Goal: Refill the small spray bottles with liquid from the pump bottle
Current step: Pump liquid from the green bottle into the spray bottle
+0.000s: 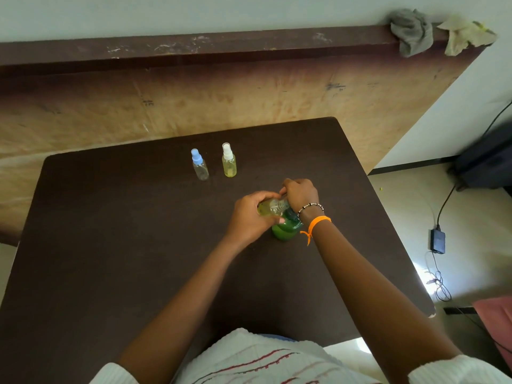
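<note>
**Small bottle held tilted over green pump bottle**

Left hand (250,217) wrapped around a small clear bottle (270,207), gripping it on its side with yellowish liquid pooled at the lower end and the neck pointing right. Right hand (300,194) curled at that neck, fingers closed there; cannot tell whether pinching a cap or pressing the pump. Directly beneath both hands, standing on the dark brown desk (110,245): the green pump bottle (285,231), top mostly hidden by the right wrist. Orange band (318,221) and beaded bracelet (310,207) worn on that wrist.

Farther back on the desk, well apart from the hands, upright and side by side: a blue-capped spray bottle (199,164), clear and seemingly without liquid, and to its right a white-capped spray bottle (229,162) holding yellowish liquid.
</note>
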Motion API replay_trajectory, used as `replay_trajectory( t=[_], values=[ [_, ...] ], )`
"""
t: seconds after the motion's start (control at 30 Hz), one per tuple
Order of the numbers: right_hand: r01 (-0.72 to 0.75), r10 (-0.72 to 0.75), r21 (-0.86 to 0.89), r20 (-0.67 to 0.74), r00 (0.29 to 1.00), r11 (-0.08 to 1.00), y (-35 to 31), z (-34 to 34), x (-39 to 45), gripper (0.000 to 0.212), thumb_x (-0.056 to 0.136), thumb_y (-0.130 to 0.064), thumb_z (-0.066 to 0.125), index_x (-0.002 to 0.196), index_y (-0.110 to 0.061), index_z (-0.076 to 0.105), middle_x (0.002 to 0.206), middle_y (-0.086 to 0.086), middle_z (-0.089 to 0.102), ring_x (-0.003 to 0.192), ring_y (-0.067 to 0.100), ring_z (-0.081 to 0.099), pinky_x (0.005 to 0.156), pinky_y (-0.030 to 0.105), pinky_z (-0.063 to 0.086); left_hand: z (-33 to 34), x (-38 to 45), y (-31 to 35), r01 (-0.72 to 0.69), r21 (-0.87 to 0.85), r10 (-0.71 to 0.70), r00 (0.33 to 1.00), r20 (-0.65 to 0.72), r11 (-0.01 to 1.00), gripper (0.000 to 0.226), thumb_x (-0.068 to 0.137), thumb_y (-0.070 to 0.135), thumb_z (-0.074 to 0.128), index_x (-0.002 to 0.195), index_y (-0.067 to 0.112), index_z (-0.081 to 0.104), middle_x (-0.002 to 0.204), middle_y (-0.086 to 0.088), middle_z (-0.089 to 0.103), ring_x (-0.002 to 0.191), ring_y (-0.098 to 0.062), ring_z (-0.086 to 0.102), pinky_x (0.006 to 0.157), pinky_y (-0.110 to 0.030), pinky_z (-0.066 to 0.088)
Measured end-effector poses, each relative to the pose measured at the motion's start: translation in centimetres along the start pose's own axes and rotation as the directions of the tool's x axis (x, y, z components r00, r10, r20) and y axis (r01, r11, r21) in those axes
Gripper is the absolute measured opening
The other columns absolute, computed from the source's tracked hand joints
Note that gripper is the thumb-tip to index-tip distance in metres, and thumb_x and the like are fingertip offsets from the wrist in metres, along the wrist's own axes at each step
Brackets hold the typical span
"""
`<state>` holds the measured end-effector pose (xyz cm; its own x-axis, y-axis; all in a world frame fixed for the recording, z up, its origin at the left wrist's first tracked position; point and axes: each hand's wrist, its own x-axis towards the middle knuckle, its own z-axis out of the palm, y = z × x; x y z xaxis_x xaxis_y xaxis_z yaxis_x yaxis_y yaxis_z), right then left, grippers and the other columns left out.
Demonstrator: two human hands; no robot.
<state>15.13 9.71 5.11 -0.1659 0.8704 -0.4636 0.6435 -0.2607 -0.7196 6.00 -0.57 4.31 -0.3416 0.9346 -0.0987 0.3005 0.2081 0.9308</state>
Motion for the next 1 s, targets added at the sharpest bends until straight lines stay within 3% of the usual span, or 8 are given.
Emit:
replay_trajectory(
  t=[0.2,0.43,0.63,0.73,0.87,1.0],
  values=[
    [0.009,-0.009,0.001,-0.018,1.0,1.0,0.0,0.1,-0.2,0.03,0.087,-0.025,0.047,0.063,-0.019,0.062,0.098,0.016,0.07,0.087,0.03,0.06,0.079,0.032,0.045,0.1,-0.1,-0.2,-0.003,0.004,0.003,1.0,-0.001,1.0,0.047,0.058,0.008,0.082,0.102,0.02,0.068,0.101,0.001,0.069,0.094,-0.015,0.065,0.086,-0.036,0.053],
    [-0.004,0.011,-0.052,0.134,0.991,0.999,-0.6,-0.4,0.2,0.033,0.09,-0.023,0.049,0.06,-0.018,0.062,0.093,0.012,0.065,0.084,0.025,0.055,0.073,0.029,0.038,0.0,-0.1,0.3,-0.026,-0.031,0.026,1.0,0.002,0.999,0.051,0.058,0.004,0.082,0.105,0.019,0.068,0.104,0.004,0.069,0.095,-0.007,0.063,0.086,-0.024,0.049],
    [0.021,-0.02,0.048,-0.03,0.999,0.999,0.2,0.1,-0.3,0.034,0.089,-0.021,0.047,0.058,-0.02,0.061,0.082,0.01,0.065,0.078,0.026,0.058,0.073,0.029,0.043,0.0,-0.1,-0.1,0.003,-0.015,-0.003,1.0,0.0,1.0,0.049,0.057,0.008,0.083,0.102,0.021,0.068,0.1,0.002,0.07,0.092,-0.012,0.065,0.083,-0.03,0.052],
    [0.029,-0.028,0.041,-0.042,0.999,0.999,0.3,0.2,-0.2,0.033,0.088,-0.022,0.047,0.058,-0.02,0.061,0.082,0.011,0.066,0.08,0.027,0.059,0.076,0.032,0.045,0.0,0.0,-0.3,0.007,-0.015,-0.007,1.0,0.008,1.0,0.048,0.057,0.008,0.083,0.101,0.022,0.068,0.099,0.004,0.07,0.091,-0.011,0.065,0.082,-0.029,0.052],
    [0.012,-0.013,0.007,0.043,0.999,1.0,0.1,0.1,0.1,0.035,0.09,-0.022,0.048,0.058,-0.02,0.061,0.084,0.01,0.065,0.08,0.025,0.057,0.072,0.029,0.04,0.0,0.0,-0.2,0.003,-0.023,-0.003,1.0,0.005,1.0,0.049,0.057,0.008,0.083,0.101,0.023,0.068,0.099,0.004,0.07,0.09,-0.01,0.065,0.082,-0.027,0.052],
    [-0.006,0.012,-0.038,0.166,0.986,0.999,-0.7,-0.3,0.5,0.037,0.092,-0.02,0.05,0.056,-0.018,0.058,0.066,0.002,0.058,0.08,0.025,0.053,0.069,0.03,0.038,-0.1,0.0,0.1,-0.021,-0.03,0.021,1.0,0.004,0.999,0.051,0.058,0.004,0.082,0.104,0.019,0.068,0.104,0.005,0.069,0.093,-0.001,0.062,0.085,-0.016,0.048]
  ],
)
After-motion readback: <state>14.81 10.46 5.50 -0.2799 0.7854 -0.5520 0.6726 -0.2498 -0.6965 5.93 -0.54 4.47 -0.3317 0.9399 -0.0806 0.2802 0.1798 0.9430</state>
